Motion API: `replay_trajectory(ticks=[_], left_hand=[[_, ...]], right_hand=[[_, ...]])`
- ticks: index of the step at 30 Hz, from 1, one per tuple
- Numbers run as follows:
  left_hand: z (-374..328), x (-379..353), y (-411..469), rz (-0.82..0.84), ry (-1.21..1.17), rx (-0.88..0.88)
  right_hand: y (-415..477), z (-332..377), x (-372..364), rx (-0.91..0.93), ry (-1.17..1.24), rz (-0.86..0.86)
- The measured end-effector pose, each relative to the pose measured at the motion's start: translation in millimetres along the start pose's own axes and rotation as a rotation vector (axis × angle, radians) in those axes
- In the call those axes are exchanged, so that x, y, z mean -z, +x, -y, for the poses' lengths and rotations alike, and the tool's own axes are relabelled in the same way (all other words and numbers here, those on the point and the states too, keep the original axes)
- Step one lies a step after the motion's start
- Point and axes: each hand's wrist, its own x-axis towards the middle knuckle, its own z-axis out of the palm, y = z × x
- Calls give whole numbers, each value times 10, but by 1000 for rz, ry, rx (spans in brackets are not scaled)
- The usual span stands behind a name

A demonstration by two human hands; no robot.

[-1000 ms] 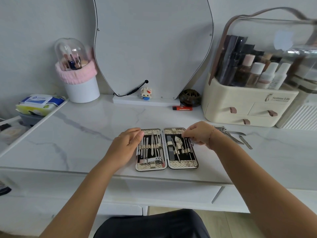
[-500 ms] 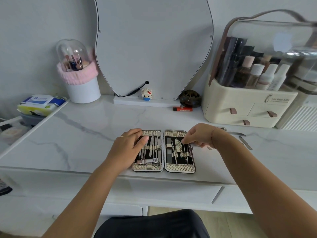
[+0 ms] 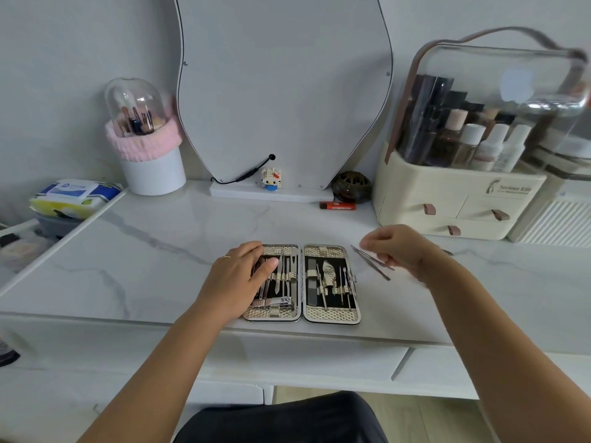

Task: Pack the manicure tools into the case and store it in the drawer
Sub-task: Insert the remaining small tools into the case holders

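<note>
The manicure case (image 3: 332, 314) lies open flat near the table's front edge, with metal tools strapped into both black halves. My left hand (image 3: 238, 279) rests flat on its left half, fingers spread over the tools there. My right hand (image 3: 396, 247) hovers just right of the case, fingers pinched on a thin metal tweezers-like tool (image 3: 372, 262) that points down-right, low over the table. Another loose tool (image 3: 447, 252) peeks out behind my right wrist. White drawer fronts (image 3: 319, 356) below the tabletop are closed.
A cream cosmetics organiser (image 3: 447, 203) with small drawers stands back right. A mirror (image 3: 281, 91), a small figure (image 3: 271, 179), a dark bowl (image 3: 351, 186) and a red tube (image 3: 337, 205) line the back. A brush holder (image 3: 150, 167) and wipes pack (image 3: 73, 196) sit left.
My right hand has moved from the case's right half out to the right of it. The left hand has slid further onto the left half. The case has shifted slightly toward me.
</note>
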Motion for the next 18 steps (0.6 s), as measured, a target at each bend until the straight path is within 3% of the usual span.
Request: replay_trajectory(ticks=[3, 8, 12, 18], left_hand=[[-10, -14, 0, -2, 42, 5], [-26, -20, -1, -14, 78, 32], [-47, 0, -18, -20, 106, 54], [-14, 13, -5, -29, -31, 80]], right_hand=[[4, -127, 197, -33, -6, -173], [4, -184, 116, -6, -357, -110], [54, -145, 1, 27, -452, -191], [89, -81, -31, -41, -551, -157]])
